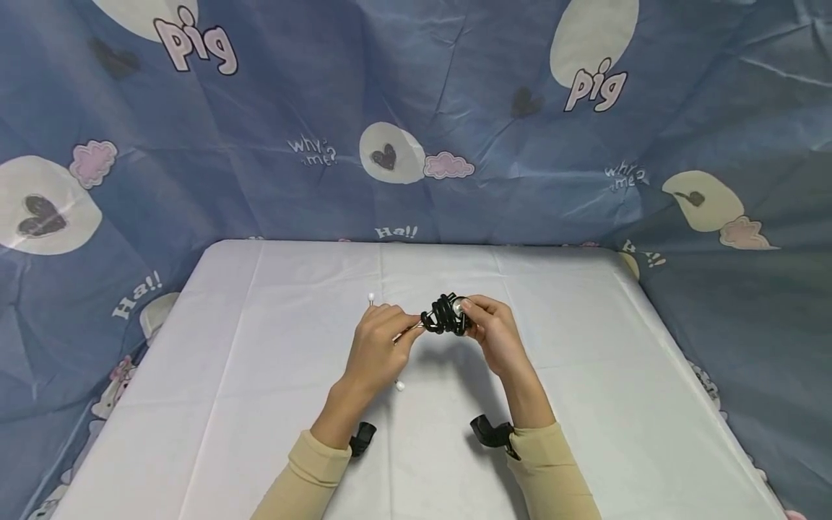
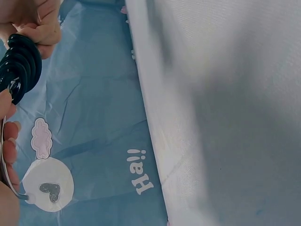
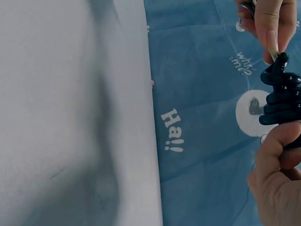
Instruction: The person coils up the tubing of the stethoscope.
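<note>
Midway above the table (image 1: 260, 404) (far from its edges), both hands (image 1: 380, 339) (image 1: 494, 332) pinching a coiled black tube (image 1: 444, 315).

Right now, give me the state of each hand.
Left hand: pinching the thin metal tube end of the stethoscope.
Right hand: gripping its coiled black tubing.

We see a counter (image 1: 260, 375) under a white cloth (image 1: 617, 375) with faint fold lines running front to back. It stands against blue printed fabric (image 1: 455, 108). On the cloth by our left wrist lies a small white tip (image 1: 400, 386).
</note>
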A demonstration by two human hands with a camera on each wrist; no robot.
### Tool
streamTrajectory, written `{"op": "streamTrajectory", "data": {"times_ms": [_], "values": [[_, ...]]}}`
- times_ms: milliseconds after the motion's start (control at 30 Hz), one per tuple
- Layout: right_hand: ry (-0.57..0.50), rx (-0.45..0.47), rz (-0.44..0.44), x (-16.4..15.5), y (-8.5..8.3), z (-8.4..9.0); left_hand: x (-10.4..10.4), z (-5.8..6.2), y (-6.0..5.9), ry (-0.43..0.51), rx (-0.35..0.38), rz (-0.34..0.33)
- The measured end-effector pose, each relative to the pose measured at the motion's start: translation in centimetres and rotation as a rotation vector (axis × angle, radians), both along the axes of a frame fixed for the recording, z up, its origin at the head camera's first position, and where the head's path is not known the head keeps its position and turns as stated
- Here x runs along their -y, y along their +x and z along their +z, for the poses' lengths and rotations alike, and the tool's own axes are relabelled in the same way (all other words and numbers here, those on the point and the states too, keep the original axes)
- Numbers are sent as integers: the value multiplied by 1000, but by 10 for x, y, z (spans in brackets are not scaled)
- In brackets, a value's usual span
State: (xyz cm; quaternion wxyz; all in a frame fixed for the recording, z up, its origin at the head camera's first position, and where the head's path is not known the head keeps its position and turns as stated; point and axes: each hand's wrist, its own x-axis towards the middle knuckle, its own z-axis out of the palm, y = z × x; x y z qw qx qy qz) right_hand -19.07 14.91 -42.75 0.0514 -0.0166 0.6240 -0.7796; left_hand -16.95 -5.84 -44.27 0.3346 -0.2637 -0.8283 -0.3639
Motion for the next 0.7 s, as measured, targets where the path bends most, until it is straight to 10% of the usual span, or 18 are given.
{"op": "streamTrajectory", "data": {"times_ms": [700], "values": [[165,-53,82,-10,2,5,2,-7,-3,-36,54,20]]}}
